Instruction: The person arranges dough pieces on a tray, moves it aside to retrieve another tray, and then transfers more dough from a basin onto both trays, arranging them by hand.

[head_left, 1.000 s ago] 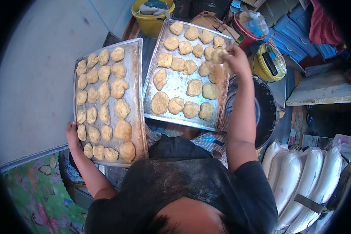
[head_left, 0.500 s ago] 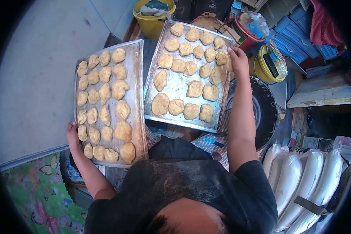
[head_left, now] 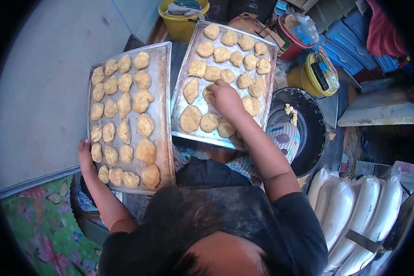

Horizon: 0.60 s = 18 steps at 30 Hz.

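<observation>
My left hand (head_left: 85, 156) grips the left edge of a metal baking tray (head_left: 163, 115), with its fingers partly hidden behind the rim. The tray is tilted and carries rows of rough dough pieces (head_left: 124, 106). A second baking tray (head_left: 179, 112) on the right bears more dough pieces (head_left: 191, 118). Over its middle, my right hand (head_left: 227, 100) has its fingers closed on a dough piece (head_left: 208, 94) that touches or nearly touches the tray. The hand and forearm hide some of the nearby dough.
Right of the trays stands a large black basin (head_left: 310, 138) with small dough bits inside. Yellow buckets (head_left: 181, 27) and a red bucket (head_left: 285, 41) stand beyond. Filled plastic bags (head_left: 338, 207) lie at lower right, and a butterfly-patterned cloth (head_left: 41, 221) at lower left.
My right hand has moved from the right tray's right edge leftward to its middle and is now on a dough piece. My left hand keeps holding the left tray.
</observation>
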### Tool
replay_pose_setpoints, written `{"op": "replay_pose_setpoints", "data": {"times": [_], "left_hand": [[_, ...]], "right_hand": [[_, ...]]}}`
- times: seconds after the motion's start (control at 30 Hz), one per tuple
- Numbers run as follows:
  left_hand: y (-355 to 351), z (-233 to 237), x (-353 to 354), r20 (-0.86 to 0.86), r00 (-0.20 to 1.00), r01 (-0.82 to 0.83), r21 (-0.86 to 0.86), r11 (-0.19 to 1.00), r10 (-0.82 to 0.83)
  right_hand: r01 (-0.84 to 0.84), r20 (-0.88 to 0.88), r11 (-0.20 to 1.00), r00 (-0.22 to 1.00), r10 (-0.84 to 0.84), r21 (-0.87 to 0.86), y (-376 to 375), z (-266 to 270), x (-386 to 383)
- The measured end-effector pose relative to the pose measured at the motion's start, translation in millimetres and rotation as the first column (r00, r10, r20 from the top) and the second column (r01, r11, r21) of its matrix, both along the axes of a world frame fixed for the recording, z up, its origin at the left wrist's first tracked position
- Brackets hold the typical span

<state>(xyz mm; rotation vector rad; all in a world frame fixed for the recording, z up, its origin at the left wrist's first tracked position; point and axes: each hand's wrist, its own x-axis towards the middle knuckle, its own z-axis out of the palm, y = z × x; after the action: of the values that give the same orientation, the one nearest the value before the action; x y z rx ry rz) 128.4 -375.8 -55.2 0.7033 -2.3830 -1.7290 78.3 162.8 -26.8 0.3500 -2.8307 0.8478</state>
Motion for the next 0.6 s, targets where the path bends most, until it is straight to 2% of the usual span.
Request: {"op": "replay_pose_setpoints", "data": {"times": [0.1,0.13,0.2,0.23,0.27,0.3,0.37,0.4,0.53,0.6], "left_hand": [[-3.3,-6.3,-2.8,-0.036,0.999,-0.005,-0.017,1.000,0.004],[9.4,4.4,-1.0,-0.030,0.999,-0.012,-0.040,0.999,0.011],[9.8,6.0,1.5,-0.024,0.999,-0.032,-0.064,0.997,0.030],[1.1,-0.8,0.2,-0.014,1.000,-0.023,-0.012,1.000,0.023],[-4.1,-3.4,-1.1,-0.007,1.000,-0.011,0.040,0.999,0.011],[-2.5,-0.6,-1.6,-0.012,1.000,-0.009,0.038,0.999,0.010],[3.0,2.5,-2.7,-0.026,0.999,-0.037,-0.056,0.998,0.036],[5.5,4.2,-2.5,-0.030,0.999,-0.038,-0.054,0.998,0.036],[-2.3,-2.3,-0.6,-0.012,1.000,-0.015,-0.042,0.999,0.014],[-4.8,-5.8,-1.3,0.005,1.000,-0.011,-0.039,0.999,0.012]], "right_hand": [[0.072,-0.031,0.995,0.997,-0.074,-0.074,12.7,6.7,-7.5],[0.183,-0.006,0.975,0.983,-0.185,-0.124,18.5,24.9,-10.7],[0.300,-0.176,0.952,0.936,-0.306,-0.062,51.2,25.3,-36.1],[0.349,-0.196,0.935,0.923,-0.332,0.061,65.3,29.3,-49.0],[0.360,-0.183,0.921,0.925,-0.332,0.150,76.9,28.1,-59.5],[0.362,-0.187,0.921,0.924,-0.334,0.146,78.9,27.0,-64.9],[0.302,-0.104,0.855,0.953,-0.286,0.421,83.2,24.1,-73.7],[0.268,-0.100,0.880,0.963,-0.249,0.391,88.9,6.8,-83.1],[0.289,-0.092,0.872,0.957,-0.275,0.394,79.3,5.5,-84.9],[0.358,-0.237,0.869,0.928,-0.289,0.342,69.2,7.7,-82.0]]}}
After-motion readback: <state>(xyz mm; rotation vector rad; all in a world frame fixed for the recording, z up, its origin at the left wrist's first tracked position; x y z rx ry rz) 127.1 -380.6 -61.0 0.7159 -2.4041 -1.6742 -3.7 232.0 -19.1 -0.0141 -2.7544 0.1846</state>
